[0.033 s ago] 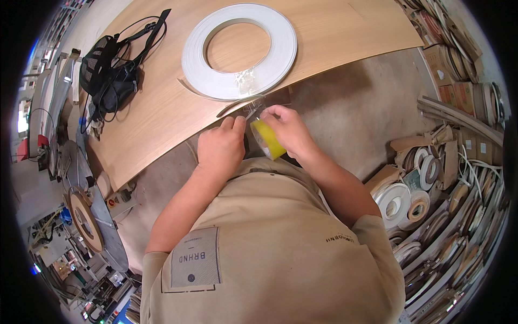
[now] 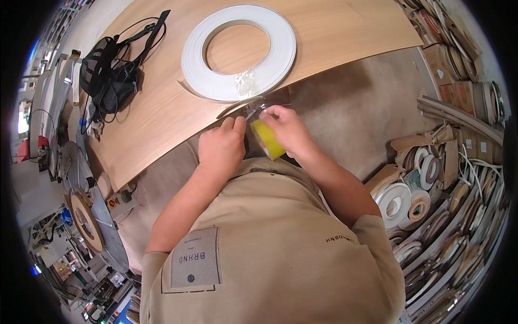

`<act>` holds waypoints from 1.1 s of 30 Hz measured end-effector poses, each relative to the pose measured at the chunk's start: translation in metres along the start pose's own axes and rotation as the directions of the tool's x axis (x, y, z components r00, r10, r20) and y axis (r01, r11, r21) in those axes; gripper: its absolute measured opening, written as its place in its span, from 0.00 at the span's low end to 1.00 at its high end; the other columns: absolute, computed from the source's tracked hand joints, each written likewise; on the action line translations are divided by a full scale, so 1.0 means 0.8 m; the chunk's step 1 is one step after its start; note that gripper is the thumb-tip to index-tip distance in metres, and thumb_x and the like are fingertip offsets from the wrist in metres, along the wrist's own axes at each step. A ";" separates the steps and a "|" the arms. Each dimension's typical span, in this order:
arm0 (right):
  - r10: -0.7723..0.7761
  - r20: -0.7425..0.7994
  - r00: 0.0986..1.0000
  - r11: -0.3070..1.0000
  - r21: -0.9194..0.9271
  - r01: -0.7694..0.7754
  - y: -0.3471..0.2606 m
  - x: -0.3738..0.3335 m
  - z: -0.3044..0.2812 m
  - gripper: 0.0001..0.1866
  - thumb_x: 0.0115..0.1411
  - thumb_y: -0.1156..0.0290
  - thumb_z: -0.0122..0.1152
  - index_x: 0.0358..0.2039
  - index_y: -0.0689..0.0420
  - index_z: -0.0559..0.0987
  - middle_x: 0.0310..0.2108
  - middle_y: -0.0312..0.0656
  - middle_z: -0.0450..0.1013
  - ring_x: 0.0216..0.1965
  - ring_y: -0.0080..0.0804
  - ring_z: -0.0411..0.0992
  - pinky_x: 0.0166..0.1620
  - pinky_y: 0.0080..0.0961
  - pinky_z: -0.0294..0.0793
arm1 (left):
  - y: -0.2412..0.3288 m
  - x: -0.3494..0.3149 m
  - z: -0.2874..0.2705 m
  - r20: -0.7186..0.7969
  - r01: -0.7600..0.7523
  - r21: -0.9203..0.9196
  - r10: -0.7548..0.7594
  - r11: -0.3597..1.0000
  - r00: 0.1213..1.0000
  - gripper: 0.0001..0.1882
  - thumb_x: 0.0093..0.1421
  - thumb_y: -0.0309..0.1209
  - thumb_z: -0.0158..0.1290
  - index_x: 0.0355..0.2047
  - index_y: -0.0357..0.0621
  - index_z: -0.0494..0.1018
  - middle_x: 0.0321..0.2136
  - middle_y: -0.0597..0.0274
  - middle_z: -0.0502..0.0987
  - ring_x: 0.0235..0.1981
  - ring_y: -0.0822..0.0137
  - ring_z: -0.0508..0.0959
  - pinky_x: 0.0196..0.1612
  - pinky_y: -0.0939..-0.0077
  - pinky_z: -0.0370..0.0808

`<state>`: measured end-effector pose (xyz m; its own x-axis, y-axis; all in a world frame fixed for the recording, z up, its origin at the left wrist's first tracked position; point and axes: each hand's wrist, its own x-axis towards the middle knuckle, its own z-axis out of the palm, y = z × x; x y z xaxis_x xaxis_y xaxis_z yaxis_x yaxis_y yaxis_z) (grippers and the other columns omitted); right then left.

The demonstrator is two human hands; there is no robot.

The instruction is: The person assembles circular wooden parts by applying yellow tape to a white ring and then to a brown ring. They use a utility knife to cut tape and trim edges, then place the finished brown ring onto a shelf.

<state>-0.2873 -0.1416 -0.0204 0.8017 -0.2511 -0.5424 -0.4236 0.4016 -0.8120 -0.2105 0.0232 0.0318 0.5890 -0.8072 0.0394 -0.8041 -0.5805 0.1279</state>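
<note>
My right hand (image 2: 290,131) grips a roll of yellow packing tape (image 2: 268,141) in front of my waist, at the table's near edge. A clear end of tape seems to stretch off the roll by the fingertips. Close beside it, my left hand (image 2: 221,143) is closed with thumb and fingers pressed together. A thin greyish piece shows at its fingertips, too small to name. Just beyond both hands, a large white coil of edge banding (image 2: 197,59) lies flat on the wooden table (image 2: 345,27). A shiny patch of clear tape (image 2: 246,83) crosses the coil's near side.
A black mesh bag with straps (image 2: 116,81) lies on the table's left part. To my right, several banding rolls (image 2: 393,205) and cartons (image 2: 463,96) are stacked along the floor and wall. Machinery and a brown ring-shaped coil (image 2: 86,221) stand to the left.
</note>
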 end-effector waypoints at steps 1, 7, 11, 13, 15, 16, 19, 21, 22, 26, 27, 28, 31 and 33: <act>0.029 0.008 1.000 0.999 -0.022 -0.029 -0.001 0.000 -0.001 0.11 0.71 0.66 0.59 0.43 0.62 0.78 0.28 0.42 0.78 0.24 0.28 0.76 0.25 0.29 0.78 | 0.003 0.001 0.001 0.003 -0.003 0.019 0.003 1.000 1.000 0.07 0.56 0.25 0.54 0.37 0.45 0.74 0.28 0.57 0.78 0.22 0.52 0.81 0.24 0.60 0.78; -0.021 -0.025 0.999 0.982 -0.188 0.016 0.006 0.014 -0.011 0.11 0.68 0.68 0.60 0.40 0.64 0.82 0.28 0.51 0.81 0.22 0.40 0.82 0.26 0.34 0.80 | 0.013 0.012 0.003 0.119 0.031 0.033 -0.035 0.999 0.992 0.06 0.56 0.25 0.54 0.35 0.46 0.72 0.30 0.56 0.79 0.25 0.52 0.83 0.28 0.58 0.80; -0.053 0.024 0.998 0.881 -0.470 0.058 -0.001 0.033 -0.024 0.12 0.66 0.66 0.62 0.38 0.63 0.84 0.31 0.49 0.81 0.28 0.33 0.80 0.33 0.33 0.80 | 0.011 0.018 0.002 0.166 0.051 0.067 -0.061 0.996 0.984 0.07 0.56 0.27 0.54 0.36 0.46 0.76 0.32 0.54 0.81 0.28 0.49 0.84 0.30 0.56 0.81; -0.027 0.090 0.996 0.793 -0.605 0.076 0.002 0.034 -0.027 0.12 0.65 0.65 0.63 0.37 0.63 0.84 0.32 0.47 0.82 0.32 0.29 0.79 0.36 0.31 0.78 | 0.000 0.015 0.018 0.195 0.072 0.108 -0.093 0.991 0.976 0.09 0.56 0.27 0.53 0.37 0.45 0.78 0.31 0.53 0.82 0.28 0.47 0.83 0.30 0.52 0.80; 0.066 0.165 0.984 0.699 -0.711 0.072 0.007 0.016 -0.032 0.12 0.64 0.65 0.64 0.36 0.62 0.85 0.33 0.48 0.82 0.35 0.29 0.79 0.40 0.31 0.78 | -0.033 -0.017 0.054 0.351 0.103 0.131 -0.143 0.986 0.926 0.06 0.57 0.27 0.53 0.34 0.45 0.79 0.33 0.52 0.83 0.29 0.46 0.84 0.32 0.51 0.81; -0.049 0.176 0.983 0.705 -0.691 0.158 0.028 0.024 -0.049 0.11 0.64 0.65 0.63 0.37 0.60 0.84 0.32 0.46 0.82 0.37 0.31 0.79 0.42 0.31 0.78 | -0.047 -0.022 0.064 0.413 0.110 0.139 -0.158 0.984 0.897 0.06 0.57 0.28 0.53 0.33 0.45 0.79 0.33 0.51 0.83 0.30 0.46 0.84 0.33 0.51 0.81; -0.061 0.067 0.996 0.822 -0.563 0.088 0.037 0.007 -0.095 0.10 0.65 0.66 0.63 0.39 0.59 0.83 0.30 0.44 0.80 0.34 0.29 0.77 0.39 0.31 0.77 | -0.048 -0.055 0.065 0.535 0.181 0.057 -0.183 0.982 0.825 0.07 0.59 0.29 0.54 0.34 0.43 0.80 0.35 0.47 0.83 0.33 0.46 0.84 0.36 0.51 0.81; -0.109 0.024 0.994 0.754 -0.650 0.099 -0.011 -0.018 -0.110 0.10 0.66 0.66 0.63 0.39 0.60 0.82 0.29 0.43 0.79 0.31 0.27 0.76 0.37 0.29 0.76 | -0.050 -0.074 0.038 0.396 0.217 -0.211 -0.120 0.953 0.910 0.08 0.61 0.30 0.55 0.38 0.42 0.80 0.32 0.49 0.83 0.33 0.45 0.84 0.36 0.54 0.80; -0.117 0.009 0.993 0.740 -0.666 0.093 -0.018 -0.030 -0.120 0.10 0.67 0.66 0.63 0.39 0.60 0.81 0.28 0.43 0.78 0.30 0.26 0.75 0.36 0.28 0.75 | -0.051 -0.077 0.020 0.309 0.213 -0.345 -0.104 0.914 0.945 0.08 0.63 0.31 0.55 0.39 0.42 0.80 0.31 0.50 0.83 0.33 0.44 0.83 0.36 0.56 0.80; -0.189 -0.103 0.977 0.721 -0.690 0.067 -0.041 -0.076 -0.135 0.09 0.68 0.66 0.62 0.38 0.60 0.80 0.25 0.38 0.76 0.29 0.22 0.72 0.35 0.26 0.74 | -0.083 -0.084 -0.050 -0.041 0.259 -0.549 -0.335 0.795 0.941 0.09 0.64 0.28 0.56 0.43 0.40 0.78 0.31 0.49 0.80 0.33 0.45 0.80 0.36 0.57 0.76; -0.174 -0.108 0.979 0.769 -0.635 0.067 -0.042 -0.083 -0.134 0.09 0.69 0.67 0.61 0.38 0.60 0.80 0.25 0.36 0.76 0.28 0.20 0.72 0.33 0.24 0.73 | -0.103 -0.082 -0.057 -0.190 0.286 -0.487 -0.420 0.825 0.887 0.09 0.64 0.27 0.56 0.44 0.40 0.78 0.31 0.49 0.79 0.32 0.46 0.79 0.36 0.56 0.75; -0.156 -0.117 0.981 0.813 -0.580 0.060 -0.043 -0.088 -0.129 0.08 0.70 0.68 0.61 0.38 0.60 0.80 0.25 0.35 0.75 0.27 0.18 0.71 0.32 0.23 0.72 | -0.126 -0.079 -0.060 -0.339 0.319 -0.427 -0.477 0.846 0.811 0.09 0.65 0.26 0.57 0.45 0.41 0.77 0.31 0.49 0.78 0.32 0.46 0.79 0.36 0.56 0.74; -0.114 -0.086 0.990 0.889 -0.453 0.063 -0.055 -0.101 -0.103 0.07 0.70 0.69 0.60 0.38 0.59 0.80 0.24 0.32 0.75 0.23 0.15 0.69 0.27 0.19 0.68 | -0.217 -0.088 -0.043 -0.491 0.519 -0.199 -0.543 0.831 0.682 0.11 0.65 0.29 0.58 0.46 0.43 0.78 0.31 0.51 0.75 0.31 0.48 0.76 0.36 0.56 0.72; -0.187 -0.031 0.982 0.844 -0.517 0.144 -0.058 -0.100 -0.091 0.08 0.70 0.68 0.61 0.39 0.59 0.80 0.21 0.33 0.75 0.21 0.16 0.69 0.24 0.20 0.68 | -0.278 -0.111 -0.009 -0.513 0.629 -0.074 -0.571 0.774 0.641 0.12 0.64 0.31 0.59 0.47 0.45 0.78 0.30 0.52 0.75 0.31 0.48 0.76 0.36 0.55 0.71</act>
<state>-0.3624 -0.2042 0.0454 0.8532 -0.3491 -0.3876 -0.4599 -0.1528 -0.8747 -0.0833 0.2250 0.0067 0.8778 -0.1314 0.4607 -0.2456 -0.9491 0.1973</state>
